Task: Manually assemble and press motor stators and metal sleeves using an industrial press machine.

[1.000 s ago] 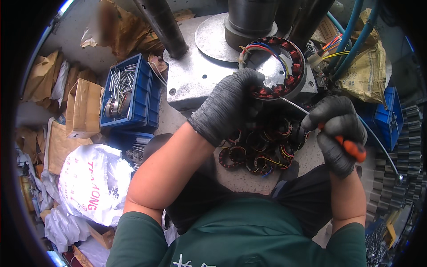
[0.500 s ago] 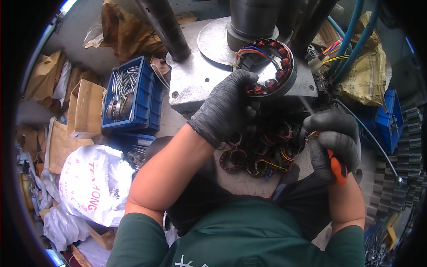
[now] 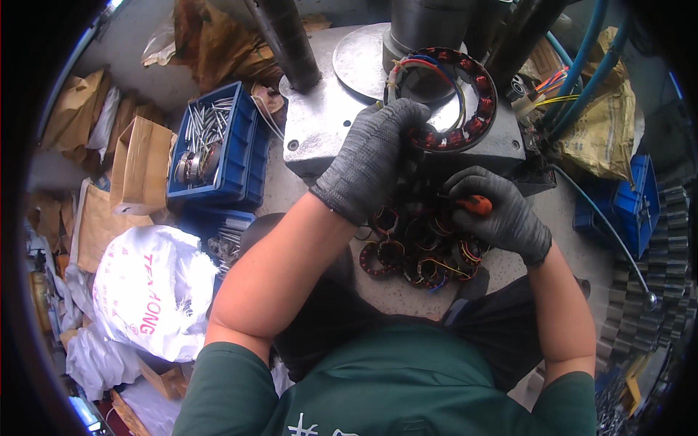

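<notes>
My left hand (image 3: 372, 158), in a grey knit glove, grips the lower left edge of a stator ring (image 3: 481, 87) with reddish-brown windings. Red, blue and white lead wires (image 3: 425, 62) loop over the ring's upper left side. The ring is held up in front of the press, its open middle facing me. Below and right of it, my gloved right hand (image 3: 502, 211) is closed on an orange-handled screwdriver (image 3: 476, 205). Its orange handle end shows between the fingers; the shaft is hidden now. Several more wound stators (image 3: 422, 254) lie in a pile on the floor beneath my hands.
A metal press base (image 3: 313, 138) with thick columns (image 3: 287, 43) stands ahead. To the left are a blue bin (image 3: 240, 156) of metal rods, a cardboard box (image 3: 142, 163) and a white sack (image 3: 149, 291). Blue hoses (image 3: 592, 73), another blue bin (image 3: 636, 207) and stacked metal parts (image 3: 632, 305) are at right.
My right hand has moved left and inward, turning so the screwdriver's handle end points left. My left hand has tilted the stator to face me more squarely. The view has shifted slightly.
</notes>
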`<act>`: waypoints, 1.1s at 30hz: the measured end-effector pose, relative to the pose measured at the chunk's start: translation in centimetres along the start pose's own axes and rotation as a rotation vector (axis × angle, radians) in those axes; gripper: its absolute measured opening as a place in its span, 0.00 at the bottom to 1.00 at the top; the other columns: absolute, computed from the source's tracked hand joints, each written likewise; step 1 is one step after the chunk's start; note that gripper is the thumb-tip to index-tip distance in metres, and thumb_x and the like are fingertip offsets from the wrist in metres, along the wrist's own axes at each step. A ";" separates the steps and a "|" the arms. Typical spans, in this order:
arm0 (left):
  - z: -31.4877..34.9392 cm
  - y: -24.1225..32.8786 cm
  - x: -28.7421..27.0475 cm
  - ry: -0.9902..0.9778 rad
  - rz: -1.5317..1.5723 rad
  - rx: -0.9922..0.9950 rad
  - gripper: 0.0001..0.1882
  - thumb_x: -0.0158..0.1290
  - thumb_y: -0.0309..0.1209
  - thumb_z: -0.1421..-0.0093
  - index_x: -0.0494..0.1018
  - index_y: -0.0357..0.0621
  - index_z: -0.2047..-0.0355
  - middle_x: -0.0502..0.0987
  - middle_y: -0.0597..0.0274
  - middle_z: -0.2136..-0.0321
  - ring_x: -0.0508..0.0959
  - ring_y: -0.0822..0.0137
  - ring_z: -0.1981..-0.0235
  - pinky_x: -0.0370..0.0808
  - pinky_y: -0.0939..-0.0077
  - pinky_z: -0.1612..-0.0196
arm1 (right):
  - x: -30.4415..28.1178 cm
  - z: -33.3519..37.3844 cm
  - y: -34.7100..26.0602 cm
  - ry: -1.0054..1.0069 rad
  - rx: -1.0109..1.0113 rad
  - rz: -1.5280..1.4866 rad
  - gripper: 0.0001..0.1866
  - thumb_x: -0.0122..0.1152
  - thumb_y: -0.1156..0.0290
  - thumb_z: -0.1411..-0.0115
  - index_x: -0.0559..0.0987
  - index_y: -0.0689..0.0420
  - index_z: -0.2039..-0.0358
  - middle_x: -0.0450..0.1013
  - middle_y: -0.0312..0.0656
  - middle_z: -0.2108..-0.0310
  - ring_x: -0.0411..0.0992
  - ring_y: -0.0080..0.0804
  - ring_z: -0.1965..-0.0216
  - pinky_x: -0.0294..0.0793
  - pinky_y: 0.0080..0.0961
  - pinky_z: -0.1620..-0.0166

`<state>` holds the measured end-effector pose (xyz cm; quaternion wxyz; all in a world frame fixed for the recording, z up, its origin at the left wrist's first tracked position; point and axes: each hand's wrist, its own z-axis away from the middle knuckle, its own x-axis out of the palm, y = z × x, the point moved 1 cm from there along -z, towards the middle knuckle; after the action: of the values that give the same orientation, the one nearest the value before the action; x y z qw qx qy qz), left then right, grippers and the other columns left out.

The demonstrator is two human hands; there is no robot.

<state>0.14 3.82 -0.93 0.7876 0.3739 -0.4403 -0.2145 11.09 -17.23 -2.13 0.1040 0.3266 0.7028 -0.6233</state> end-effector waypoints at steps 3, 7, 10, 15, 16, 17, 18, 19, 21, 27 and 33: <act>0.5 0.5 0.3 0.072 -0.031 -0.018 0.08 0.59 0.32 0.40 0.75 0.40 0.65 0.77 0.65 0.74 0.75 0.73 0.73 0.75 0.80 0.70 | 0.2 -0.8 2.3 0.039 0.261 -0.162 0.12 0.69 0.77 0.44 0.80 0.58 0.58 0.78 0.37 0.62 0.78 0.26 0.59 0.78 0.26 0.52; 0.6 0.8 0.5 -0.004 -0.001 -0.027 0.08 0.58 0.32 0.39 0.75 0.40 0.66 0.76 0.65 0.74 0.74 0.74 0.75 0.73 0.80 0.72 | -3.6 -3.7 3.9 0.558 0.199 -0.385 0.09 0.65 0.68 0.35 0.80 0.58 0.58 0.79 0.37 0.67 0.77 0.24 0.64 0.77 0.24 0.58; 0.4 0.6 0.2 0.010 -0.202 0.105 0.10 0.58 0.34 0.39 0.75 0.40 0.66 0.75 0.66 0.76 0.73 0.73 0.78 0.73 0.80 0.72 | -7.4 -4.8 4.3 0.908 0.103 -0.577 0.09 0.65 0.66 0.35 0.80 0.57 0.59 0.81 0.41 0.67 0.80 0.29 0.69 0.77 0.22 0.65; 1.0 1.0 0.5 0.092 -0.115 0.044 0.12 0.57 0.36 0.40 0.79 0.39 0.68 0.74 0.66 0.79 0.73 0.73 0.78 0.73 0.80 0.72 | -6.7 -4.0 5.0 0.897 0.201 -0.613 0.09 0.66 0.65 0.36 0.81 0.57 0.61 0.80 0.40 0.68 0.79 0.27 0.71 0.75 0.22 0.68; 1.2 1.2 0.5 0.089 -0.116 0.047 0.12 0.57 0.36 0.40 0.79 0.39 0.68 0.74 0.66 0.79 0.73 0.73 0.78 0.73 0.80 0.72 | -5.9 -4.0 4.8 0.752 0.222 -0.523 0.09 0.67 0.66 0.36 0.81 0.57 0.61 0.79 0.38 0.69 0.78 0.25 0.71 0.74 0.21 0.69; 1.3 1.4 0.4 0.085 -0.133 0.075 0.11 0.57 0.35 0.40 0.79 0.38 0.69 0.74 0.65 0.79 0.74 0.72 0.78 0.73 0.79 0.72 | -5.3 -3.8 4.5 0.608 0.243 -0.431 0.09 0.68 0.66 0.37 0.80 0.57 0.62 0.79 0.37 0.70 0.77 0.23 0.71 0.74 0.20 0.69; 1.4 1.6 0.4 0.083 -0.149 0.104 0.11 0.57 0.35 0.41 0.79 0.38 0.69 0.75 0.65 0.79 0.74 0.72 0.78 0.74 0.78 0.72 | -5.6 -3.3 3.6 0.364 0.482 -0.410 0.08 0.67 0.67 0.37 0.81 0.58 0.62 0.77 0.34 0.71 0.76 0.20 0.70 0.74 0.17 0.67; 1.6 1.8 0.6 0.082 -0.150 0.108 0.11 0.57 0.35 0.41 0.79 0.38 0.69 0.75 0.65 0.79 0.74 0.72 0.78 0.74 0.78 0.72 | -5.3 -3.0 3.6 0.365 0.477 -0.409 0.08 0.67 0.67 0.37 0.81 0.58 0.62 0.77 0.34 0.71 0.76 0.20 0.70 0.74 0.17 0.67; 2.0 2.1 1.1 0.082 -0.167 0.167 0.11 0.57 0.34 0.41 0.79 0.37 0.68 0.77 0.63 0.77 0.76 0.71 0.76 0.75 0.76 0.71 | -4.7 -2.4 4.0 0.454 0.400 -0.432 0.07 0.67 0.70 0.37 0.81 0.57 0.61 0.77 0.33 0.70 0.76 0.19 0.68 0.75 0.17 0.64; 0.7 1.3 0.2 0.037 -0.104 0.234 0.09 0.56 0.31 0.41 0.79 0.36 0.67 0.78 0.60 0.73 0.78 0.69 0.72 0.76 0.77 0.67 | -5.0 -1.5 6.3 0.706 0.255 -0.425 0.09 0.68 0.72 0.39 0.80 0.60 0.60 0.79 0.37 0.66 0.77 0.22 0.67 0.77 0.21 0.60; 1.3 1.8 0.1 0.082 -0.158 0.191 0.08 0.57 0.29 0.42 0.79 0.35 0.68 0.79 0.59 0.71 0.79 0.68 0.69 0.76 0.75 0.62 | -5.3 0.2 5.3 0.736 0.395 -0.622 0.12 0.63 0.65 0.35 0.79 0.59 0.56 0.79 0.38 0.65 0.77 0.24 0.66 0.78 0.19 0.60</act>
<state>-0.97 4.36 0.93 0.7463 0.4892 -0.3954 -0.2177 18.21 -19.13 -3.48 -0.4036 0.3132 0.6257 -0.5895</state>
